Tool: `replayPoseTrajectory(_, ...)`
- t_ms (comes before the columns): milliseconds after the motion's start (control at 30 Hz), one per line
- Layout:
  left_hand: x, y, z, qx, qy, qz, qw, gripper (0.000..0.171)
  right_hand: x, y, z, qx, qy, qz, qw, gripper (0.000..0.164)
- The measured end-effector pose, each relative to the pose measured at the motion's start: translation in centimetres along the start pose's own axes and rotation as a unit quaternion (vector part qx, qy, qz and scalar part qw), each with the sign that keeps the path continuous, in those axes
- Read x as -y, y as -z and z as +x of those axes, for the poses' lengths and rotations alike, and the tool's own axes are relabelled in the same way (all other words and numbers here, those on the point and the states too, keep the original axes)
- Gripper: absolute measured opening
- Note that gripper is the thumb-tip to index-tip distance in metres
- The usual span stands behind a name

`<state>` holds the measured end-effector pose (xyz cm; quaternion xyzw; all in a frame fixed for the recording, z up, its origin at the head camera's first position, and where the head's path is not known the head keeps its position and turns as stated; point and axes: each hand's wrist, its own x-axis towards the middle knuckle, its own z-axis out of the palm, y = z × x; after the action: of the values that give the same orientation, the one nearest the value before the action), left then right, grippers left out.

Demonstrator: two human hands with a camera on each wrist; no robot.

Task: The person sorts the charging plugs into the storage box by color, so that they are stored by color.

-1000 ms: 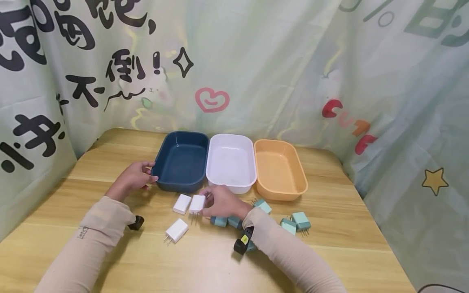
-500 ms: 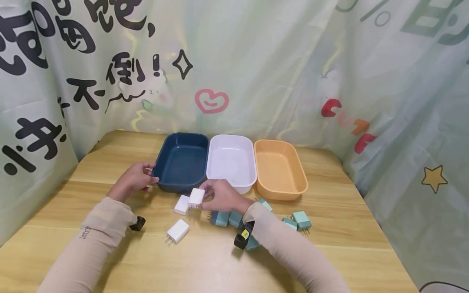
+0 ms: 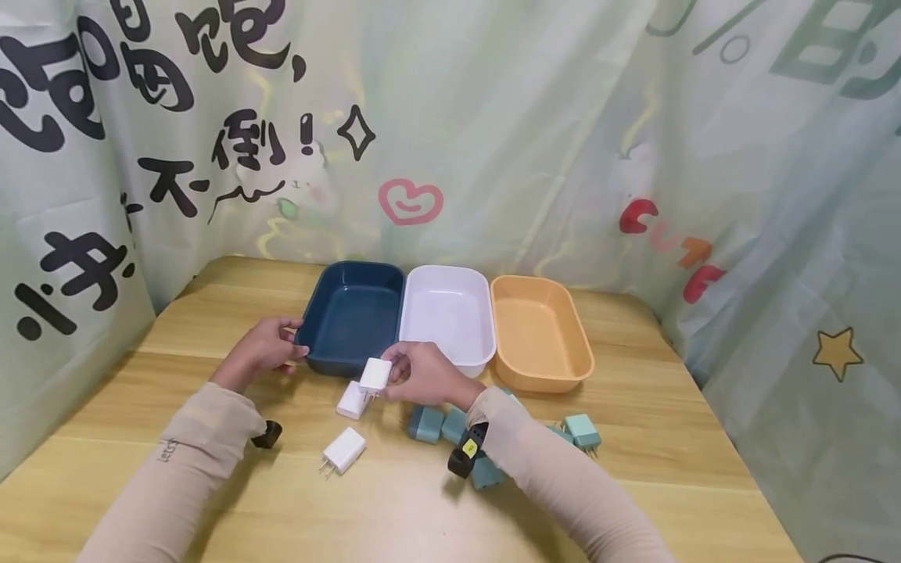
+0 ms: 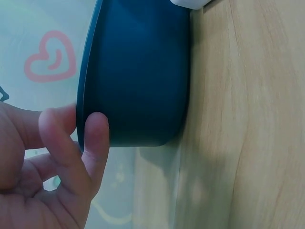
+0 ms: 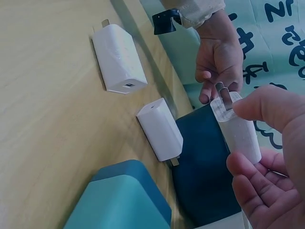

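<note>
Here, a white charger [image 3: 375, 374] is being pinched by the right hand [image 3: 429, 375] at frame centre, while the blue tray [image 3: 352, 313] is being touched by the left hand's [image 3: 263, 350] relaxed grip.

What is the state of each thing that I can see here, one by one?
Held white charger: lifted, pinched by right hand.
Two other white chargers: lying on table.
Teal chargers: lying on table.
Blue tray: empty, touched by left hand.
White tray: empty.
Orange tray: empty.
</note>
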<state>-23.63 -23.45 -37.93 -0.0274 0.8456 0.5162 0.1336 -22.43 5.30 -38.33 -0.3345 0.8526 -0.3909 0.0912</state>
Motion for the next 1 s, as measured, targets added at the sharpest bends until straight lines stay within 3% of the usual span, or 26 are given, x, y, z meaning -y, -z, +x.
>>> replayPoseTrajectory(700,0.3,-0.1,0.2,0.001,-0.006,-0.01,0.9999,0.064,-0.2,0.8,1.8,-0.022,-0.002,0.01,1.0,0.04)
replayPoseTrajectory(1000,0.4,0.0,-0.1,0.001,-0.001,-0.01,0.9999,0.064,-0.1,0.9,2.8,-0.041,-0.014,0.059,0.997,0.043)
